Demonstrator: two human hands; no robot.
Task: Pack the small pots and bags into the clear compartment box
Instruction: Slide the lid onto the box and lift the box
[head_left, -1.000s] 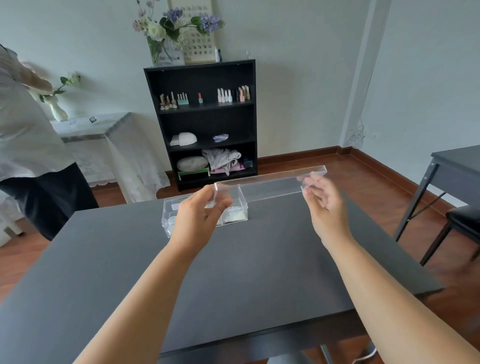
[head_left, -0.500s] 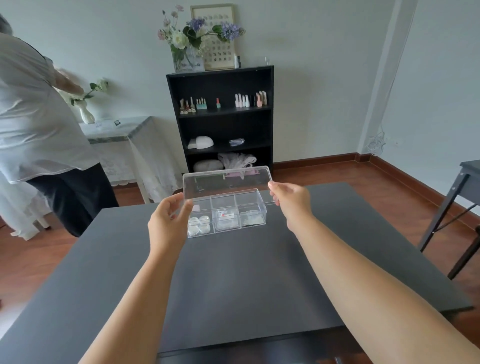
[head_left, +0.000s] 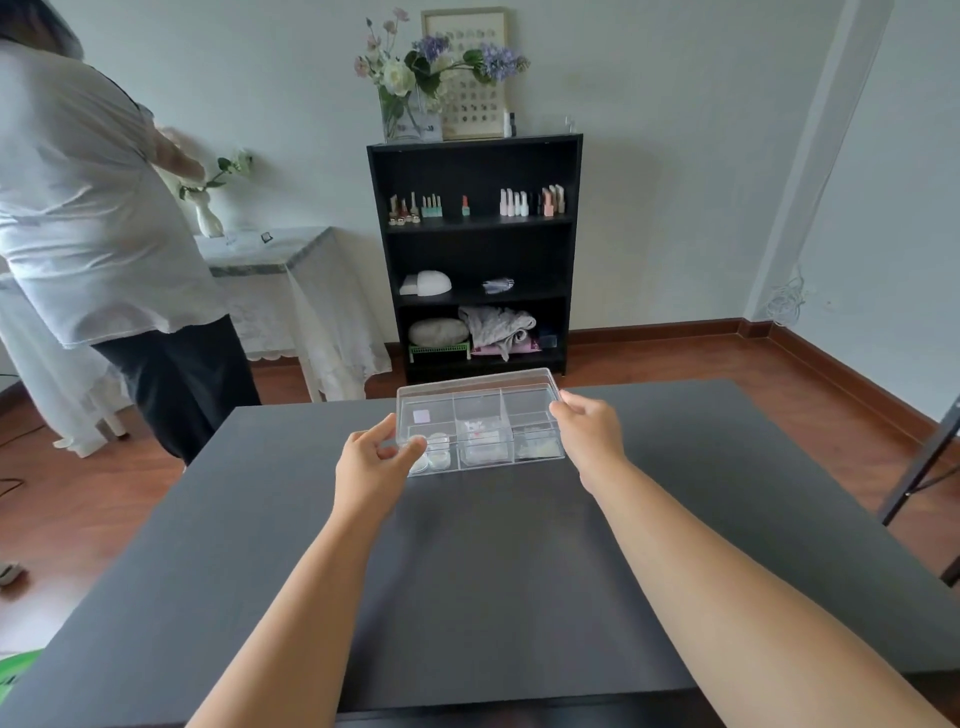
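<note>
The clear compartment box (head_left: 535, 453) stands on the dark table (head_left: 498, 571) near its far edge. Its clear lid (head_left: 475, 395) lies almost flat over the top, tilted slightly. My left hand (head_left: 371, 462) pinches the lid's left front corner. My right hand (head_left: 589, 436) grips the lid's right end. Through the plastic I see small white pots (head_left: 436, 457) in the left compartment, a small bag (head_left: 483, 441) in the middle one and another bag (head_left: 535, 447) in the right one.
A person in a white shirt (head_left: 93, 208) stands at the left beside a cloth-covered side table (head_left: 280, 291). A black shelf unit (head_left: 478, 254) stands against the back wall. Another dark table and a chair frame (head_left: 930, 467) are at the right edge.
Both hands brought the lid from held up in the air down over the box. It went from upright behind the compartments to nearly flat on top.
</note>
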